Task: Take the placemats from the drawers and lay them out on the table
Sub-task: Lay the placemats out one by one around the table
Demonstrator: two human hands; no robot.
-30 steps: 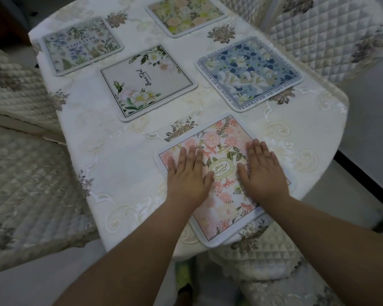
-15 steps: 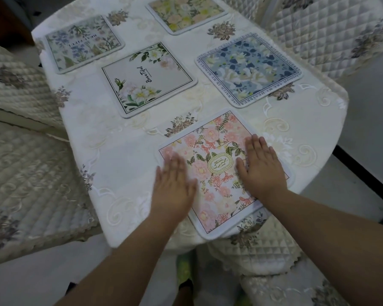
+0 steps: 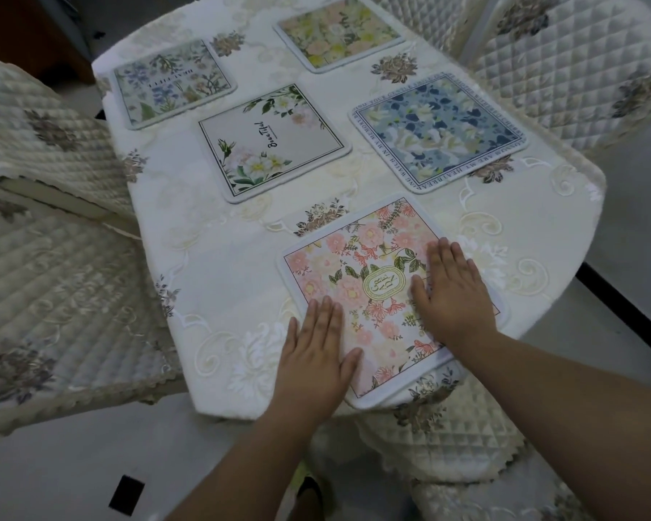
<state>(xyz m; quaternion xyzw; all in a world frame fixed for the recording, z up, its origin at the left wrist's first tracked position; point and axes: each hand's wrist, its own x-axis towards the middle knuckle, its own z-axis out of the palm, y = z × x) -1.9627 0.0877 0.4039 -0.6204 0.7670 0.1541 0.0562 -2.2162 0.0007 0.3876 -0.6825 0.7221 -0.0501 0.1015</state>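
1. Fingers first: the right hand (image 3: 453, 295) lies flat, fingers straight and together, pressing the right half of the pink floral square placemat with the white rim (image 3: 358, 272); nothing gripped, just palm and pads on the surface.
2. The left hand (image 3: 314, 357) is flat too, fingers straight, thumb spread; it rests on the mat's near-left edge, its outer side on the cream embroidered tablecloth (image 3: 211, 265) of the table.
3. That pink mat sits at the table's near end, turned at an angle, its nearest corner poking just past the table's edge.
4. Further out, four more are down: the white mat with green leaves and script lettering (image 3: 273, 142) in the middle; the blue-and-white floral mat with a text border (image 3: 438, 129) to the right; a pale mat with lavender sprigs (image 3: 173, 82) far left; a yellow-and-peach floral mat (image 3: 337, 32) at the far end; all apart from one another.
5. Quilted cream chair covers (image 3: 568, 58) ring the table.
6. Step in hand, by the look of it: smoothing and squaring the last-laid mat; the task seems nearly done.
7. Next move likely calls for nudging the mat inward, off the edge, then lifting both palms.
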